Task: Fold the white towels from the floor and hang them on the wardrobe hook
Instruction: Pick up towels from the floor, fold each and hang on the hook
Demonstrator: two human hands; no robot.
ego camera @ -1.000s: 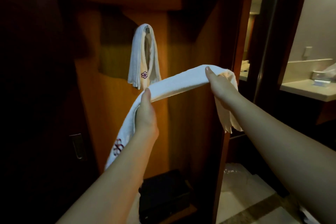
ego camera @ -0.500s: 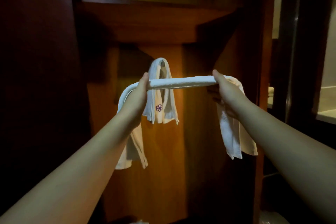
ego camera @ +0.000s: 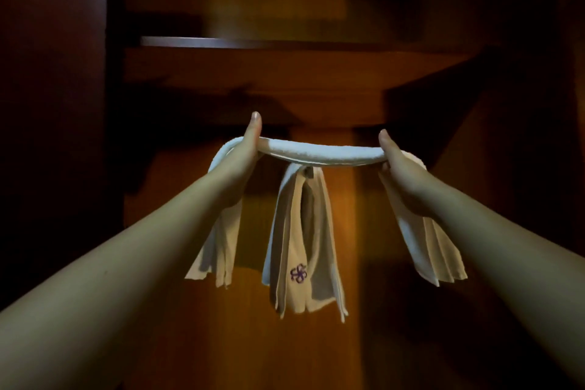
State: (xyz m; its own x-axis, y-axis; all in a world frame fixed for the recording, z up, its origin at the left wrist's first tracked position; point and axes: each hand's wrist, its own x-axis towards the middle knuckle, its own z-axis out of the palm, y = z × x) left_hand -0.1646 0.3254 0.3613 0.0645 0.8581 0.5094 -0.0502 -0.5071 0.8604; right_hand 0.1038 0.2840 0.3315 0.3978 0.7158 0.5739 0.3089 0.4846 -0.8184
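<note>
White towels: two | held towel [ego camera: 319,153] (both hands) | hung towel [ego camera: 304,241]

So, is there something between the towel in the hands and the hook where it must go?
Yes. Another folded towel already hangs on the hook and covers most of it. The held towel, stretched between the left hand and the right hand, is just above the hook and would have to go over that first towel.
</note>
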